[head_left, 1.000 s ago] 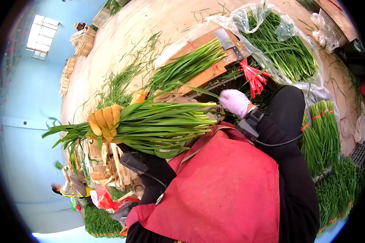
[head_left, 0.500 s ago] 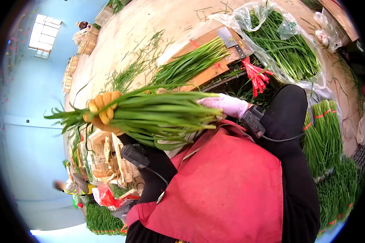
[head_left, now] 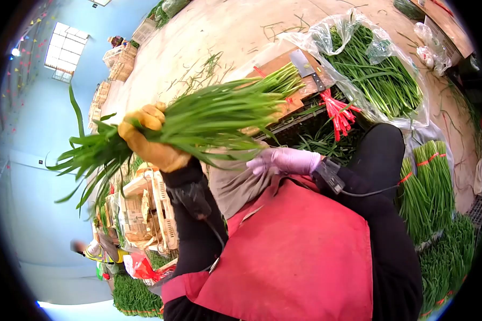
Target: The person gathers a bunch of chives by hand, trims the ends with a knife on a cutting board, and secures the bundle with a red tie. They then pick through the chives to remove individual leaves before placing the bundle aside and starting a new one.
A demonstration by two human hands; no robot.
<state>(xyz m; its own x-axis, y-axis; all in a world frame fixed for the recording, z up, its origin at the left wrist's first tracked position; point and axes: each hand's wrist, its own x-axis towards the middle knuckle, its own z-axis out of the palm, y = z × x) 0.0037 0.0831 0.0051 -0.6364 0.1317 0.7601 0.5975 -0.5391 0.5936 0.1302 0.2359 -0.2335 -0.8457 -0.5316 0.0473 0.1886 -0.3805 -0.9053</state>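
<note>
The left hand [head_left: 151, 138], in a yellow glove, is clenched around the leafy part of a green bunch [head_left: 214, 119], which is held up in the air ahead of the apron [head_left: 289, 251]. The right hand [head_left: 288, 161], in a pale purple glove, is released; its fingers are loosely extended below the stem ends, and nothing is seen gripped in them.

The long axis of the green bunch is slanted across the view, with the loose leaf tips trailed to the lower left and the stem ends pointed to the upper right, towards the low wooden desk [head_left: 290, 111]. The stem ends are blurred and partly overlap the desk in the view; whether it is touched cannot be told.

On the desk, a cleaver [head_left: 303, 64] is laid beside a second bunch [head_left: 285, 80]. Red ties [head_left: 339, 114] are hung at its near corner, and a clear plastic bag [head_left: 424, 109] filled with long green leaves is set to the right. Further down, upright bundles [head_left: 431, 187] are bound with red bands.

Half a second earlier, the green bunch was held nearly level and its stem ends were met by the right hand; now they have been raised and the right hand is lower, apart from them.
</note>
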